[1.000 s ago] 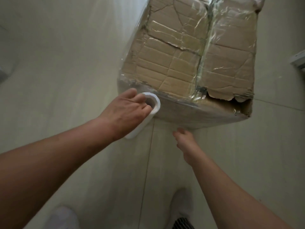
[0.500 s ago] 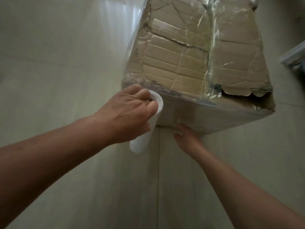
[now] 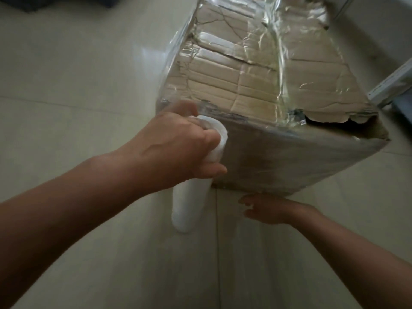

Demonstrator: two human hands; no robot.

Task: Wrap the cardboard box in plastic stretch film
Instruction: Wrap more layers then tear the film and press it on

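Right hand (image 3: 267, 209) low beside the box's bottom edge, fingers loosely spread, empty, drawn back since half a second ago, left hand (image 3: 178, 150) gripping the top of the upright film roll (image 3: 189, 206), at the near left corner of the film-covered cardboard box (image 3: 267, 85), on the floor (image 3: 78, 85).

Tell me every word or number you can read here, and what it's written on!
There is nothing I can read in this picture.
Cardboard box: no print shows on its top or front side under the shiny film.
Film roll: plain white, with no label showing.
White strip at the right edge: it has a few tiny dark marks, too blurred to read.
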